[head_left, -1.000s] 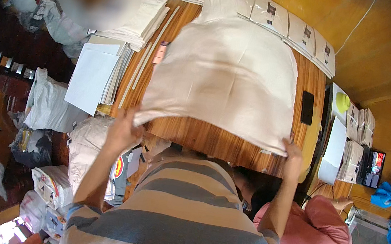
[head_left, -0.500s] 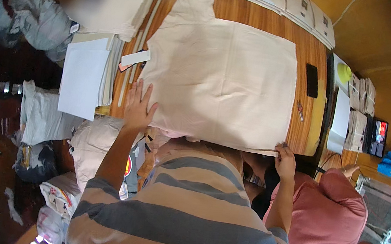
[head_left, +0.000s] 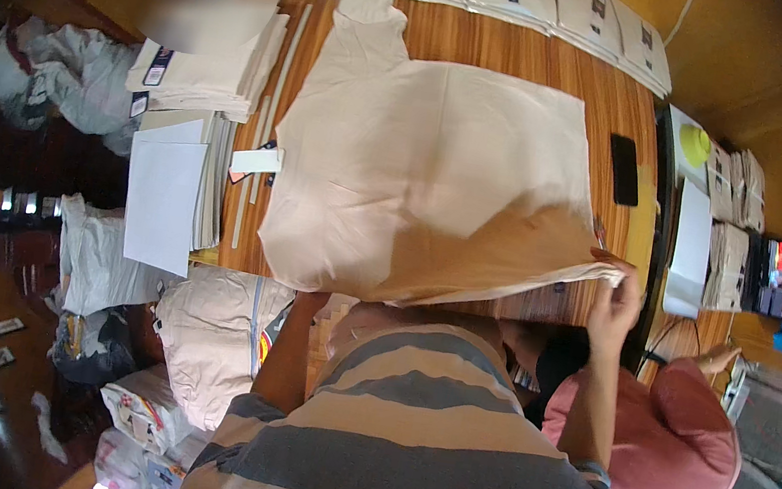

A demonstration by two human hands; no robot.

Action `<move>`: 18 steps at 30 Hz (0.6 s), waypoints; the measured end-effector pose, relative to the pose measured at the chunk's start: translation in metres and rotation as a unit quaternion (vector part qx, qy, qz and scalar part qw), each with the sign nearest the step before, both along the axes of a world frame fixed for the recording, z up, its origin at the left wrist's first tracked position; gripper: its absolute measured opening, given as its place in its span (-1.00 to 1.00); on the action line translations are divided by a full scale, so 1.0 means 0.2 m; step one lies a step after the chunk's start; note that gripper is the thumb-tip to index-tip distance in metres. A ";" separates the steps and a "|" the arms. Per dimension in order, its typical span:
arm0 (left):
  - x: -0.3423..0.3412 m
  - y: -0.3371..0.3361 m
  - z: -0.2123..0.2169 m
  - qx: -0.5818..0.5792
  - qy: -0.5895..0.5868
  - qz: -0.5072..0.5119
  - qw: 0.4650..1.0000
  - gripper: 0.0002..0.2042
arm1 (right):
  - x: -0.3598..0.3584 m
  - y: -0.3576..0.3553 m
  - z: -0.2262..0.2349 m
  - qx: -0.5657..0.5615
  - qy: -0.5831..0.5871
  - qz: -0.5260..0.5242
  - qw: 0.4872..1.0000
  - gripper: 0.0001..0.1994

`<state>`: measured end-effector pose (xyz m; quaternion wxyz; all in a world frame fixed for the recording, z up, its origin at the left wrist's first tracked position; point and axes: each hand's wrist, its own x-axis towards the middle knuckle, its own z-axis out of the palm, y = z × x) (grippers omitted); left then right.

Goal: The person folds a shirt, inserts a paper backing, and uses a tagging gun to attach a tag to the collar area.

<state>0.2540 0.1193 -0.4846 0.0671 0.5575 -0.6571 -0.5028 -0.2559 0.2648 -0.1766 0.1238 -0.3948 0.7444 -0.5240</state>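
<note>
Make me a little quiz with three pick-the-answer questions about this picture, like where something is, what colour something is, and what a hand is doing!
1. Where does the black phone lie?
A. on the wooden table, right of the cloth
B. on the floor
C. on the white paper sheets

2. What colour is the big cloth spread on the table?
A. bright green
B. pale beige
C. dark blue

3. What is the right hand doing?
A. resting flat on the phone
B. holding a cup
C. gripping the cloth's near right corner, lifted off the table

Answers: 1 A, the phone sits on bare wood beside the cloth's right edge. 2 B, the cloth is pale beige all over. 3 C, the fingers pinch the raised corner.
</note>
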 end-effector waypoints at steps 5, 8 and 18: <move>0.03 -0.07 0.74 0.161 0.073 -0.036 0.984 -0.56 | -0.37 0.12 0.04 -0.046 0.237 -0.129 0.962 -0.88; 0.49 -0.02 1.18 0.089 0.100 -0.011 0.991 -0.73 | -0.49 0.12 0.15 -0.170 0.326 -0.228 0.901 -0.79; -0.20 -1.17 3.05 -0.364 0.234 0.041 0.900 -0.66 | -0.90 -0.51 1.27 -0.090 0.344 -0.155 0.922 -0.58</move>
